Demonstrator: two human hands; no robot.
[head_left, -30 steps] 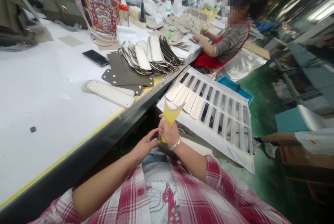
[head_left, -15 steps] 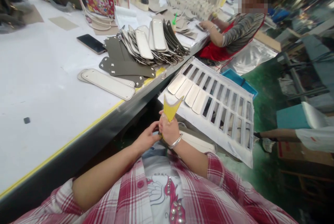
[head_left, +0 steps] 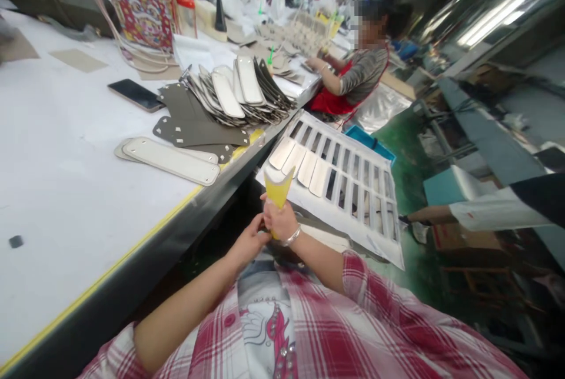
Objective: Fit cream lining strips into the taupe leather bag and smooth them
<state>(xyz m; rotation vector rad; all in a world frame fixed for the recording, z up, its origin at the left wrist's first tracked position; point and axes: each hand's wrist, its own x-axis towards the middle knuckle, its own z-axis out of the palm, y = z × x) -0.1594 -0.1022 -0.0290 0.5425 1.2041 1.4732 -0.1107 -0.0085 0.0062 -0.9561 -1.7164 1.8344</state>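
Note:
My right hand [head_left: 282, 220], with a silver bangle at its wrist, is wrapped around a yellow notched piece [head_left: 277, 190]. This piece stands upright from the fist, flaring to two points with a pale curved edge between them. Close against its lower end is my left hand [head_left: 252, 239], thumb and fingers bent inward; what they pinch is hidden behind the fingers. Just beyond my hands lies a white slotted rack [head_left: 371, 235], with several pale strips [head_left: 318, 178] side by side on its near left part. Below my right wrist, more pale pieces [head_left: 326, 236] are partly covered.
On the white table [head_left: 57, 190] at left lie pale straps [head_left: 170, 160], dark straps [head_left: 189, 126], a fanned pile of straps [head_left: 247, 90] and a phone [head_left: 135, 95]. A red patterned bag [head_left: 141, 8] stands behind. A co-worker [head_left: 359, 79] sits at the far table side.
The view has tilted up and turned, so the table and rack appear shifted left and more of the room's far side shows. Both hands keep nearly the same pose around the yellow piece.

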